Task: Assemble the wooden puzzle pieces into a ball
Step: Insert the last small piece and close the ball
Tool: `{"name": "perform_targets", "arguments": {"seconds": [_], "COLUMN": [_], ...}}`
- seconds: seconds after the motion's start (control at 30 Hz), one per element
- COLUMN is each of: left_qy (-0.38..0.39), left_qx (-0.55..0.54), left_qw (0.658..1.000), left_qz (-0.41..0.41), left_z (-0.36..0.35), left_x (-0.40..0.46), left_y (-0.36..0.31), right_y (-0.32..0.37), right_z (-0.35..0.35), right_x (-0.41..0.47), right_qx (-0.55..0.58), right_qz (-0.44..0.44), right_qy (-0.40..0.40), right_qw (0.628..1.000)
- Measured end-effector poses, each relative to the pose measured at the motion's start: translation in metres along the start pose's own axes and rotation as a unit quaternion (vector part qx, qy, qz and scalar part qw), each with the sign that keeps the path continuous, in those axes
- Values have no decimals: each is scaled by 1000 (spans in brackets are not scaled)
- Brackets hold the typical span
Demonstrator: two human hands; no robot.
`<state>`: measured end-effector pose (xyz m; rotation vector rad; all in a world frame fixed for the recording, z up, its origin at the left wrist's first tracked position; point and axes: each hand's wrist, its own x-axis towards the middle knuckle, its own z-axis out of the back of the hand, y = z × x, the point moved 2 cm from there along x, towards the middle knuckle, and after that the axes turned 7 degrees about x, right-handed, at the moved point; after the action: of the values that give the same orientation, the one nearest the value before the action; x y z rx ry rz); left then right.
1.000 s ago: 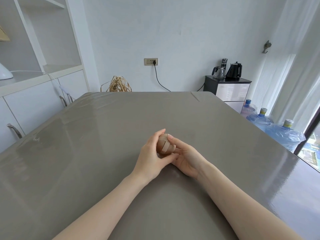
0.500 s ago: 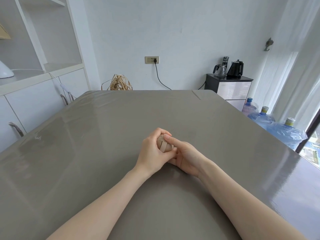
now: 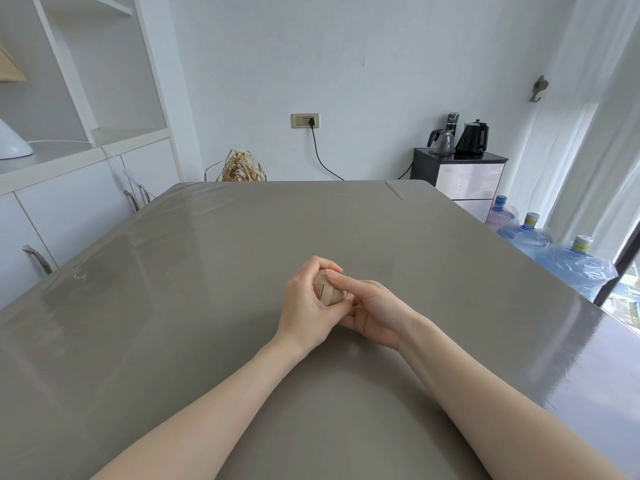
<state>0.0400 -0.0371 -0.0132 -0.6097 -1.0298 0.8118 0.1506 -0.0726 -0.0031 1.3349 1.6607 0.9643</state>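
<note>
Pale matt wooden ball (image 3: 327, 288) — smooth; grey table (image 3: 207, 271) — glossy, reflective film.

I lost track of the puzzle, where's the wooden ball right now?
In the head view, the wooden ball sits mid-table, clasped between the left hand and the right hand, just ahead of the person.

- The grey counter (image 3: 214, 306) lies bare on every side of the clasped hands, left, right, near and far.
- Both forearms cross the near counter, blocking the near middle.
- Off the right edge stand water bottles (image 3: 575, 261); white cabinets (image 3: 69, 209) line the left.
</note>
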Motion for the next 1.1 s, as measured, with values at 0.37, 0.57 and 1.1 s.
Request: {"name": "perform_targets", "arguments": {"seconds": [0.37,0.57,1.1], "left_qy": [-2,68,80], "left_qx": [-109,-100,-41], "left_qw": [991,991,992], "left_qz": [71,64,93], "left_z": [5,2,6], "left_x": [9,8,10], "left_y": [9,14,29], "right_y": [-4,1,-3], "right_z": [-2,7,22], "right_x": [4,2,6], "right_qx": [-113,-144,-209], "right_qz": [112,125,99], "right_qy": [-82,-110,-163], "right_qw": [984,975,959]}}
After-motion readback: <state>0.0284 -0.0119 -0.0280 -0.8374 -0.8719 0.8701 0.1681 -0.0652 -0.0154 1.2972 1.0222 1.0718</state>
